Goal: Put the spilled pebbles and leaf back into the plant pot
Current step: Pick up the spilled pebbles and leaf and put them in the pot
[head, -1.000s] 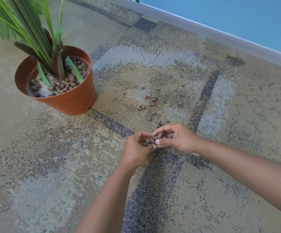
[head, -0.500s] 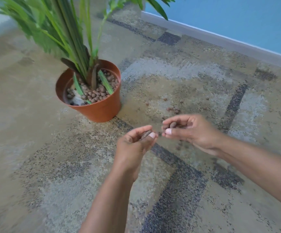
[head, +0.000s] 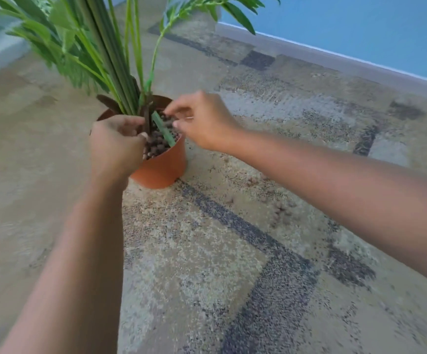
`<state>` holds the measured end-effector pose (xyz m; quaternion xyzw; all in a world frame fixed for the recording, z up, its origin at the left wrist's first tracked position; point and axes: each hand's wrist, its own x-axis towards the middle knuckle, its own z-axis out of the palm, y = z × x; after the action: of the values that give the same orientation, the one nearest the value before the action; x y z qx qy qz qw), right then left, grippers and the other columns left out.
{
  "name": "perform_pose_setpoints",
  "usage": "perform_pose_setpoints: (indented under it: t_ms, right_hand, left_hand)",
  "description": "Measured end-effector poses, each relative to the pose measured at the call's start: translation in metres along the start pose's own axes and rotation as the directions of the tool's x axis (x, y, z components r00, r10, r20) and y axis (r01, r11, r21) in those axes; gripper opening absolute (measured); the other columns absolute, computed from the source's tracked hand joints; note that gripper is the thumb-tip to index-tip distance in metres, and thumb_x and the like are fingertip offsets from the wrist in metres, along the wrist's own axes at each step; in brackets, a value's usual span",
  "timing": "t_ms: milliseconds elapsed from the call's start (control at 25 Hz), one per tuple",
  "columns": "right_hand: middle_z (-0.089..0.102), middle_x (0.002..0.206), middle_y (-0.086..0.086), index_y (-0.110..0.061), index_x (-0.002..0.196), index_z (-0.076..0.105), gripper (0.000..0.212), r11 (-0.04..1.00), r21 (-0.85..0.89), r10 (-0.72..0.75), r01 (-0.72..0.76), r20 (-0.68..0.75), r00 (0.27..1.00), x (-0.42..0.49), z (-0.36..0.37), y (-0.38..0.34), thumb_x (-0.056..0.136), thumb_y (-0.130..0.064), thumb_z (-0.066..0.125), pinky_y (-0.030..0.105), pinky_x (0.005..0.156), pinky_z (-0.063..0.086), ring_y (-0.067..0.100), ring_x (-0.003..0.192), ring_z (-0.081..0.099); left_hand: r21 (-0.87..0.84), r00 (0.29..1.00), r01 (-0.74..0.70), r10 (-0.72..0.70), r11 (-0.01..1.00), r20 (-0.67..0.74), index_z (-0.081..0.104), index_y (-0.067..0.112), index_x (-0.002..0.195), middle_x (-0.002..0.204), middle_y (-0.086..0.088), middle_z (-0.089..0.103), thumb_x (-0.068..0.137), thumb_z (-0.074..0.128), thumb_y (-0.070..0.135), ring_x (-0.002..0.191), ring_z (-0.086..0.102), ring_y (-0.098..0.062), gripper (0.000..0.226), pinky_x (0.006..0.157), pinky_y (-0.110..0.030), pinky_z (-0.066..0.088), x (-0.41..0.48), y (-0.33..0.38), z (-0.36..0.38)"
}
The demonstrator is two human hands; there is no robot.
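A: Frame's blurry. What's where?

B: Terracotta plant pot (head: 161, 169) stands on the patterned carpet (head: 207, 264), upper centre. Both hands are over its mouth. Left hand (head: 115, 146) covers the near-left rim, fingers curled inward against the brown stalk bases. Right hand (head: 202, 121) comes in from the right, above the far-right rim.

A: Hand states?

B: Left: loosely curled, palm turned away from the camera. Can't tell if anything is inside it. Right: fingers (head: 179, 107) bent down, thumb close under them, a loose pinch over the pot. Whether it has pebbles in that pinch, can't tell, too smeared.

A: Pebbles?

B: Brown pebbles in the pot (head: 156, 146) fill the visible part of the opening, between the two hands. More spilled pebbles (head: 279, 210) lie on the carpet to the right of the pot, under the right forearm, scattered, well apart from the pot. Blurred, so no count.

A: Leaf?

B: A flat green leaf strip (head: 164, 129) lies slanted inside the pot, its lower end at the near rim, upper end near the stems. It sits on the pebbles, between the hands. Neither hand clearly touches it.

A: Rest?

B: Green fronds (head: 87, 47) rise from the pot, top left. Blue wall (head: 360, 26) with pale baseboard (head: 335, 60) runs across the top right.
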<state>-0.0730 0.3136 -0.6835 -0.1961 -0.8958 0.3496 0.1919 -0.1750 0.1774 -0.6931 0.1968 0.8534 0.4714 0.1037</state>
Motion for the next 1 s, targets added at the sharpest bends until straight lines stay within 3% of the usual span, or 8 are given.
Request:
perform_pose_setpoints:
  t_ms: [80, 160, 280, 440, 560, 720, 840, 1000]
  right_hand:
    - [0.073, 0.111, 0.0, -0.016, 0.111, 0.072, 0.022, 0.994, 0.044, 0.099, -0.096, -0.064, 0.993, -0.025, -0.02, 0.039, 0.09, -0.011, 0.068, 0.017, 0.085, 0.054, 0.005, 0.093, 0.067]
    - [0.073, 0.113, 0.0, -0.016, 0.11, 0.071, 0.021, 0.965, 0.022, 0.263, -0.262, -0.108, 0.959, -0.057, -0.044, 0.086, 0.09, -0.014, 0.068, 0.018, 0.089, 0.052, 0.008, 0.097, 0.068]
    - [0.066, 0.127, 0.003, -0.017, 0.121, 0.066, 0.028, 0.887, -0.141, 0.436, -0.441, -0.062, 0.898, -0.112, -0.063, 0.146, 0.093, -0.018, 0.064, 0.024, 0.096, 0.042, 0.019, 0.115, 0.063]
    - [0.024, 0.16, 0.002, -0.03, 0.149, 0.032, 0.055, 0.88, -0.431, 0.364, -0.202, 0.337, 0.868, -0.16, -0.036, 0.172, 0.099, -0.046, 0.045, 0.051, 0.117, 0.016, 0.028, 0.148, 0.02]
    - [0.007, 0.163, -0.003, -0.038, 0.15, 0.023, 0.053, 0.846, -0.533, 0.246, 0.011, 0.408, 0.879, -0.181, -0.008, 0.167, 0.101, -0.043, 0.04, 0.054, 0.116, 0.01, 0.027, 0.15, 0.002]
    - [0.042, 0.15, 0.011, -0.015, 0.14, 0.048, 0.046, 0.858, -0.514, 0.212, 0.013, 0.377, 0.902, -0.195, 0.003, 0.154, 0.098, -0.026, 0.035, 0.05, 0.115, 0.034, 0.03, 0.141, 0.035]
    - [0.061, 0.128, 0.009, -0.011, 0.117, 0.067, 0.03, 0.864, -0.498, 0.132, 0.072, 0.362, 0.923, -0.196, -0.009, 0.155, 0.096, -0.027, 0.052, 0.034, 0.103, 0.049, 0.022, 0.12, 0.056]
    - [0.07, 0.114, 0.005, -0.013, 0.108, 0.073, 0.022, 0.937, -0.329, 0.183, -0.116, 0.183, 0.966, -0.191, -0.03, 0.15, 0.094, -0.022, 0.058, 0.018, 0.096, 0.048, 0.013, 0.099, 0.067]
  left_hand:
    - [-0.088, 0.992, -0.051, 0.04, 0.995, -0.123, 0.071, 0.03, 0.085, 0.087, 0.013, 0.071, 0.083, 0.07, 0.01, 0.075, 0.066, 0.006, 0.02, 0.064, -0.009, 0.051, -0.026, -0.012, 0.004]
    - [-0.18, 0.983, -0.077, 0.044, 0.981, -0.18, 0.07, 0.03, 0.085, 0.082, 0.017, 0.07, 0.084, 0.071, 0.013, 0.074, 0.065, 0.01, 0.016, 0.067, -0.005, 0.051, -0.062, -0.026, 0.02]
    - [-0.109, 0.999, -0.029, 0.032, 0.994, 0.026, 0.069, 0.033, 0.097, 0.094, 0.017, 0.07, 0.086, 0.07, 0.016, 0.084, 0.066, 0.006, 0.02, 0.074, -0.012, 0.055, -0.119, -0.044, 0.068]
    - [0.239, 0.913, -0.2, 0.092, 0.95, 0.397, 0.037, 0.025, 0.147, 0.153, 0.003, 0.037, 0.092, 0.064, 0.023, 0.139, 0.036, -0.017, 0.062, 0.113, -0.036, 0.03, -0.135, -0.066, 0.123]
    - [0.364, 0.853, -0.345, 0.127, 0.865, 0.506, 0.02, 0.018, 0.154, 0.159, -0.006, 0.025, 0.096, 0.056, 0.019, 0.147, 0.02, -0.027, 0.068, 0.115, -0.044, 0.026, -0.127, -0.075, 0.148]
    - [0.46, 0.851, -0.46, 0.229, 0.759, 0.472, 0.067, 0.007, 0.117, 0.133, -0.011, 0.059, 0.09, 0.059, 0.003, 0.126, 0.05, -0.031, 0.029, 0.094, -0.043, 0.052, -0.134, -0.074, 0.16]
    - [0.471, 0.889, -0.416, 0.238, 0.778, 0.391, 0.072, 0.004, 0.098, 0.103, -0.009, 0.067, 0.08, 0.062, -0.012, 0.101, 0.055, -0.028, 0.026, 0.077, -0.038, 0.053, -0.142, -0.072, 0.158]
    - [0.211, 0.942, -0.217, 0.148, 0.953, 0.302, 0.073, 0.013, 0.093, 0.088, 0.001, 0.067, 0.086, 0.065, -0.003, 0.078, 0.062, -0.015, 0.019, 0.068, -0.025, 0.055, -0.146, -0.059, 0.151]
